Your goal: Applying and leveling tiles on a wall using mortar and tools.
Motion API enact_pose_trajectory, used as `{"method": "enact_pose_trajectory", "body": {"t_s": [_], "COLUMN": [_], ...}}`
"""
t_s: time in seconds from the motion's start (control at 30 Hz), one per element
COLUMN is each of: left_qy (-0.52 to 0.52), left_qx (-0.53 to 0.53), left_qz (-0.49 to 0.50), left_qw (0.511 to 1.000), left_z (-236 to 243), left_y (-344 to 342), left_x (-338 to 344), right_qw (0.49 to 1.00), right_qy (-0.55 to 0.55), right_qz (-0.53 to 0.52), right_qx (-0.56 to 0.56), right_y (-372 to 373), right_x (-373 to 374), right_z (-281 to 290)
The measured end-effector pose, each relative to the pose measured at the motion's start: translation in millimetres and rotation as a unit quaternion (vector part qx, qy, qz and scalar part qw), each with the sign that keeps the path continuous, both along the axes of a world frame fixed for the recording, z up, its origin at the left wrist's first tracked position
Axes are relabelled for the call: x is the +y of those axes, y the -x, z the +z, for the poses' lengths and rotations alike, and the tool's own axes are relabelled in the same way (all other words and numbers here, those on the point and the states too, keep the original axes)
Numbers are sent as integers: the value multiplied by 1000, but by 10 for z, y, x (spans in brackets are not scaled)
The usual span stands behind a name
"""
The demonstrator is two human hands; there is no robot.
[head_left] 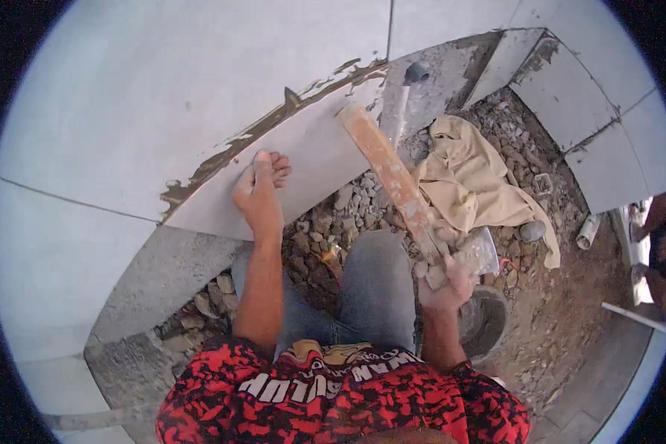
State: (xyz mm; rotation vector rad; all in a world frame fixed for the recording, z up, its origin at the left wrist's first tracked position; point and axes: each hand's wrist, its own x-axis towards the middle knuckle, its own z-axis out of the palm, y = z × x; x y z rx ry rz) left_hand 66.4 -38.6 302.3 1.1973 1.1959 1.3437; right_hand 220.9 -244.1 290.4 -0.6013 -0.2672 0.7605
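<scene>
at the left, the person's left grip (263,191) was half-open before the low white tile (318,152), its fingers loosely curled and nothing seen in it; whether it touched the tile i couldn't tell. the mortar (274,120) along that tile's upper edge looked ragged, so uneven pressure might, to my mind, have pushed the edge out of line. next came the wooden bar (385,169), slanting between the two hands, its far end over the tile's right part; a careless swing could have chipped the face. the right grip (450,285) was closed round the bar's near end, and its pale, dusty smears might have made it slip. beyond that, the tan cloth (470,174) lay rumpled on rubble (522,148), where a loose fold could have snagged the bar. a metal blade (482,253) sat near the bucket (504,320), easily knocked by a stray wrist.
</scene>
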Motion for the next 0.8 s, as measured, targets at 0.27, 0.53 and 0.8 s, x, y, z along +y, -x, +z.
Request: {"method": "enact_pose_trajectory", "body": {"t_s": [0.27,0.53,0.8], "left_qy": [-13,-22,-30], "left_qx": [-50,-76,-78], "left_qz": [61,90,103], "left_qw": [997,993,991], "left_z": [-14,-23,-13], "left_y": [-96,-77,-142], "left_x": [-25,-11,-16], "right_qw": [1000,996,634], "right_qy": [21,14,172], "right_qz": [-15,-53,-294], "right_qx": [9,73,-694], "right_y": [-159,-198,-324], "right_x": [-64,88,48], "right_z": [-92,1,-265]}}
